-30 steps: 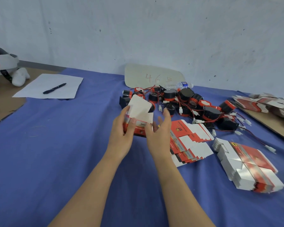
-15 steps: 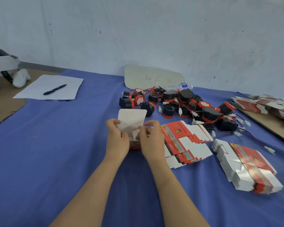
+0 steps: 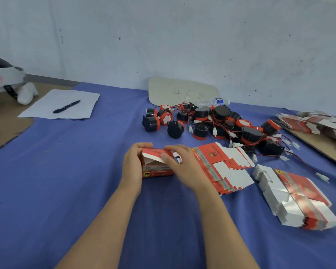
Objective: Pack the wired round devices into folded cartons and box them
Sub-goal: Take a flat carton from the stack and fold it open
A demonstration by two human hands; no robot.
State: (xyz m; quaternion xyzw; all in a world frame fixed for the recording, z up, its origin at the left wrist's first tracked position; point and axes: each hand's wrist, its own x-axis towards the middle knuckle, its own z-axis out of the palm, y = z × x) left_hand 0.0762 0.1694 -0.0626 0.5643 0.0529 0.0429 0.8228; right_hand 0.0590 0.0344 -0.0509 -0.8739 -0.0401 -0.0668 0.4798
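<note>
While the carton sits between both hands, the left hand grips its side and the right hand pinches its flap.

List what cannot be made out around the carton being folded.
Head view only.
- Inside of the carton: covered by its flap, the left hand and the right hand; contents unknown.
- Print on the carton: too small and blurred.
- Far pile of flat cartons: cut off by the right edge.
- Bottle: partly behind the devices.

I see soft, even, cool light with faint shadows; edges bow and smear, and flat cartons glare slightly.
</note>
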